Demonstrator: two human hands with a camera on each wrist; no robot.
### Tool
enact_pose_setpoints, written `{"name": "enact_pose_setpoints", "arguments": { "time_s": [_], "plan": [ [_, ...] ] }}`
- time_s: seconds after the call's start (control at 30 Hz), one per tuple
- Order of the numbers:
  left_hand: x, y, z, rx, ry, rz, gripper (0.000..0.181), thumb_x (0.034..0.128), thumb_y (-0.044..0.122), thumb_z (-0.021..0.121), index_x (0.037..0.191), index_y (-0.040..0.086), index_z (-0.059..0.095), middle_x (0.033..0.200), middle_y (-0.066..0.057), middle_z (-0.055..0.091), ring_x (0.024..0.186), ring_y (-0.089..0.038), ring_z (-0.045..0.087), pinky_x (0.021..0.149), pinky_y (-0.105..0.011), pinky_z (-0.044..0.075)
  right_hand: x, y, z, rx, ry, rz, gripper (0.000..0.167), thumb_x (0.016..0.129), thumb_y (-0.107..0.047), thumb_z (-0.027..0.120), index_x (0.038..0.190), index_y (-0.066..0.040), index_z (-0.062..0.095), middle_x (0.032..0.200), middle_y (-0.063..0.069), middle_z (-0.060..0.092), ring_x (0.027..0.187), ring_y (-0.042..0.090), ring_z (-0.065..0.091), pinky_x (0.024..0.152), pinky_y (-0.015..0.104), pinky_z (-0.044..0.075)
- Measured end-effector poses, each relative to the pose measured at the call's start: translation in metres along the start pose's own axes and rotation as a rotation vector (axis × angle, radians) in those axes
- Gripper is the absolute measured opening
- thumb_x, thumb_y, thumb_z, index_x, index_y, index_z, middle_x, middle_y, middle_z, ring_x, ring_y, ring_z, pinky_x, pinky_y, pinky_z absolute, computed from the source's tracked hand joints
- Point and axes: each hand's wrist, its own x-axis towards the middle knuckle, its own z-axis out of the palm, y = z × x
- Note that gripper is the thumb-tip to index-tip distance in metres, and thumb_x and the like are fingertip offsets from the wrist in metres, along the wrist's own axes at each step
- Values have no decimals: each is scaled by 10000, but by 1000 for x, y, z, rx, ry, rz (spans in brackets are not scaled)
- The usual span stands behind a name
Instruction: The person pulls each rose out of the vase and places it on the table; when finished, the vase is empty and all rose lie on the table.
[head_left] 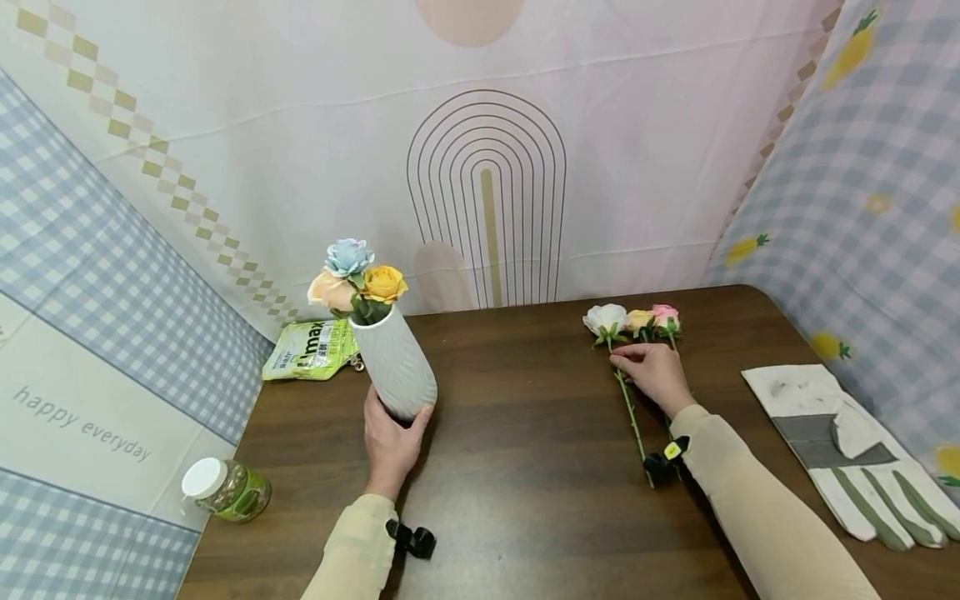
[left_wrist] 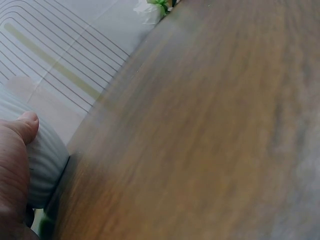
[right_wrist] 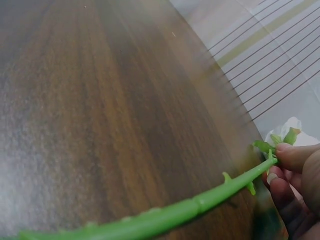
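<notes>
Apparent step: picking white flower [head_left: 605, 320].
Left hand [head_left: 392, 443] grips vase [head_left: 393, 362]; right hand [head_left: 656, 377] pinches stem [right_wrist: 215, 195] (far end); next likely calls for lifting.

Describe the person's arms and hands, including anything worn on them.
The left hand and right hand are ungloved. The left sleeve and right sleeve are long and pale cream-yellow, reaching the wrists. Each wrist carries a small black device: the left device looks plain, while the right device has a bright yellow patch beside it. No cables show.
</notes>
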Motion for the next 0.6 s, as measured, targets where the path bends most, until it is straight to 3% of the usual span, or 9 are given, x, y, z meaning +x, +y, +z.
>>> {"name": "enact_pose_setpoints", "arguments": {
  "time_s": [0.33, 0.6],
  "plan": [
    [-1, 1, 1, -2, 12, 5, 955, 683, 320, 862, 1429, 21, 345, 1318, -216, 468, 1225, -367, 453, 1013, -489, 344, -2, -4, -5, 52, 16, -26, 166, 861, -239, 735, 959, -108, 766, 797, 49, 723, 631, 145, 663, 535, 259, 522],
    [0, 1, -1, -1, -3, -12, 941, 704, 314, 851, 1433, 17, 336, 1332, -220, 459, 1238, -365, 443, 1027, -484, 335, -1, -21, -16, -16, 74, -70, 238, 863, -338, 722, 974, -132, 767, 886, 48, 725, 689, 147, 601, 560, 264, 467]
  ]
}}
